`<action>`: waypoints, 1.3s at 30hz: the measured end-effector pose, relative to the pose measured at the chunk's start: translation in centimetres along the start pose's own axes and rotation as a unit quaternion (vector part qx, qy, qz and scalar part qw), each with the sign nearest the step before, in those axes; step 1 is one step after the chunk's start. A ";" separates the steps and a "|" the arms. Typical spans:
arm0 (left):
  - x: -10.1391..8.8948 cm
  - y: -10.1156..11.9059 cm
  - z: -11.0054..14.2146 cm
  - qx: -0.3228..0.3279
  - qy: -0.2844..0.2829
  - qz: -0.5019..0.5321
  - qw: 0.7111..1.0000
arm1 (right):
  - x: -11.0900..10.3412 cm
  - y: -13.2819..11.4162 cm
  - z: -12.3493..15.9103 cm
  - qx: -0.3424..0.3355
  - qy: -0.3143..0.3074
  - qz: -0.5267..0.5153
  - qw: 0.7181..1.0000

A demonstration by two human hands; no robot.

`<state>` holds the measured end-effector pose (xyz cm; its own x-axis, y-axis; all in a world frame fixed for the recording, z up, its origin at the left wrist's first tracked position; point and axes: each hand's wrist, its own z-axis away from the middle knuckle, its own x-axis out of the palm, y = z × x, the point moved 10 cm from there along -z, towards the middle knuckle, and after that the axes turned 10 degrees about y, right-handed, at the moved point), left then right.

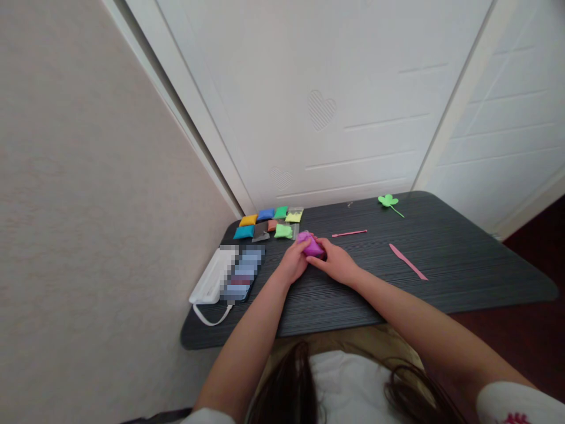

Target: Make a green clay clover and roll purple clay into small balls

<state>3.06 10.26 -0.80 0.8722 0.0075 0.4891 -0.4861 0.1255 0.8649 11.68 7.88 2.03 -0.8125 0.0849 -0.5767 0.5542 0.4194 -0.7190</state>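
Note:
Between both hands is a purple packet of modelling clay (311,245), held above the middle of the dark table. My left hand (295,259) grips its left side, fingers closed round it. From the right, my right hand (336,261) pinches the packet with thumb and fingers; some fingertips are hidden behind it. Just beyond the left hand, an opened light green clay packet (283,231) lies among several others, including a yellow packet (294,216), a blue packet (266,214) and a teal packet (244,232).
A thin pink modelling tool (349,234) and a pink plastic knife (408,262) lie to the right. Farther back rests a green clover shape (388,201) with a stem. At left are a phone (245,274) and a white power bank (215,275) with a cable. A white panel (353,147) stands behind the table.

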 end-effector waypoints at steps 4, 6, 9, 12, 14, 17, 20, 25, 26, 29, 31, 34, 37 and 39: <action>2.5 0.2 1.6 -0.047 -0.112 0.031 0.992 | 0.0 0.6 -0.1 0.015 -0.005 0.007 1.000; 2.6 0.5 1.9 -0.041 -0.133 0.007 0.990 | 0.1 0.5 -0.1 0.004 -0.027 -0.025 0.999; 1.9 0.6 1.6 -0.028 -0.122 -0.041 0.991 | 0.3 0.3 0.1 -0.001 -0.061 -0.059 0.996; 1.3 0.5 1.3 -0.014 -0.121 -0.074 0.990 | 0.7 0.1 0.3 -0.002 -0.083 -0.076 0.994; 1.0 0.6 1.2 -0.007 -0.124 -0.087 0.989 | 0.9 -0.1 0.4 -0.005 -0.093 -0.077 0.993; 0.5 0.6 1.1 -0.006 -0.128 -0.102 0.987 | 1.1 0.1 0.5 0.001 -0.102 -0.075 0.992; 0.4 1.0 1.1 0.003 -0.136 -0.102 0.985 | 1.3 0.3 0.4 0.003 -0.101 -0.067 0.993; 0.4 1.2 1.3 0.002 -0.135 -0.088 0.987 | 1.5 0.3 0.4 0.008 -0.099 -0.070 0.993; 0.4 1.2 1.3 0.003 -0.134 -0.085 0.987 | 1.5 0.3 0.4 0.010 -0.098 -0.069 0.993; 0.4 1.4 1.3 0.008 -0.132 -0.084 0.988 | 1.6 0.3 0.4 0.013 -0.098 -0.060 0.993; 0.3 1.6 1.3 0.008 -0.127 -0.086 0.988 | 1.6 0.2 0.3 0.011 -0.098 -0.052 0.994; 0.2 1.6 1.2 0.001 -0.115 -0.087 0.990 | 1.5 0.2 0.3 0.007 -0.093 -0.037 0.995; 0.1 1.5 1.2 -0.007 -0.103 -0.099 0.990 | 1.4 0.1 0.3 0.002 -0.092 -0.023 0.996; 0.0 1.6 1.2 -0.005 -0.097 -0.113 0.989 | 1.4 0.0 0.3 -0.004 -0.094 -0.017 0.995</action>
<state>2.25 9.30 0.69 0.9311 -0.2128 0.2964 -0.2782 0.1117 0.9540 10.58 7.71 1.05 -0.7824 -0.1006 -0.6146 0.5244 0.4258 -0.7373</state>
